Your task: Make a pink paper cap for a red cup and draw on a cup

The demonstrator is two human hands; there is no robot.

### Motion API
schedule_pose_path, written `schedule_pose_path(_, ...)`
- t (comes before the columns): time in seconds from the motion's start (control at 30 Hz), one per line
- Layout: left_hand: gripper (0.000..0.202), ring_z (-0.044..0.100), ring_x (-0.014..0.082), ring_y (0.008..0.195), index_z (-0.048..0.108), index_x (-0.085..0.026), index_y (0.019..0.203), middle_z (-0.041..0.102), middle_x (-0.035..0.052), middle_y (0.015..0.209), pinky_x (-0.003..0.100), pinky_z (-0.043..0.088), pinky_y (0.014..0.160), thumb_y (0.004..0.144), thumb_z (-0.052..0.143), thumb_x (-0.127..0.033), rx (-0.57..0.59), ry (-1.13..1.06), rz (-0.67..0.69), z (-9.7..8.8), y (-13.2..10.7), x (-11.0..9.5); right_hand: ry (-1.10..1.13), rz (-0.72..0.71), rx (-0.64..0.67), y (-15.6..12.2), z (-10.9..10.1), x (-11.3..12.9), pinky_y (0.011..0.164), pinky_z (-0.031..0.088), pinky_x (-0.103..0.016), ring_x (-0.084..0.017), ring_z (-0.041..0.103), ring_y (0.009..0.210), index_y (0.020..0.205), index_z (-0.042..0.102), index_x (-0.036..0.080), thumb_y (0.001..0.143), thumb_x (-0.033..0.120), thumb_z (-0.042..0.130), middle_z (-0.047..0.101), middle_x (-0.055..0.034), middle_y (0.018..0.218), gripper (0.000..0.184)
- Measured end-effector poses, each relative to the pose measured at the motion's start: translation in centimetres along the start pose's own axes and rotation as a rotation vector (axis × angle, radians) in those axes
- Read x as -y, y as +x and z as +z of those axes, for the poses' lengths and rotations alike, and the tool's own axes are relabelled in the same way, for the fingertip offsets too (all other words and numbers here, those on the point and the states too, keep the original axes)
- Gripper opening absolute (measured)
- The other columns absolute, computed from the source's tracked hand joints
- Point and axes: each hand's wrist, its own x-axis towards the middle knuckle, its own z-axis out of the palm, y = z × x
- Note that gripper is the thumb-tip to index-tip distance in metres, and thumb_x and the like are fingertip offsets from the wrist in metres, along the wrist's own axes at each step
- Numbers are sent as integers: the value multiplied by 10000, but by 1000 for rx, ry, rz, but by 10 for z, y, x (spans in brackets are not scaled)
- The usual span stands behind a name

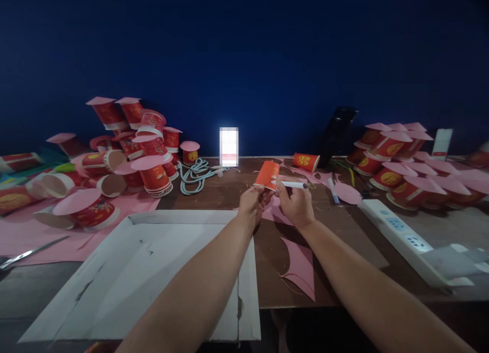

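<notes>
My left hand (252,205) is closed on a red paper cup (268,172), which it holds tilted above the table. In my right hand (298,206) lies a white marker pen (292,185), its dark end pointing right. The fingertips of that hand are at the cup's right side, and the pen's other end is hidden behind them. Below both hands lie pink paper scraps (300,264) with curved cut edges. Another red paper cup (305,162) rests on its side a little behind.
Left stand and lie several red cups topped with pink discs (155,172); more such cups (416,187) are at right. A white board (153,271), scissors (26,253), a coiled cable (194,177), a power strip (401,241) and a second pen (333,191) are also on the table.
</notes>
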Motion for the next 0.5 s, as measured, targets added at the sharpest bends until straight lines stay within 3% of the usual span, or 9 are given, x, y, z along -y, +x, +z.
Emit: schedule_pose_path(0.5,88,603,80,553,579,-110,642,629,26,621,227,522,682,686,571,-35,-22,-10,25,0,-2,-3,-10,-8,14,0,-1,3,810,495,-337,-210,650,870,840,640,176,878,293,487,697,-86,833,196)
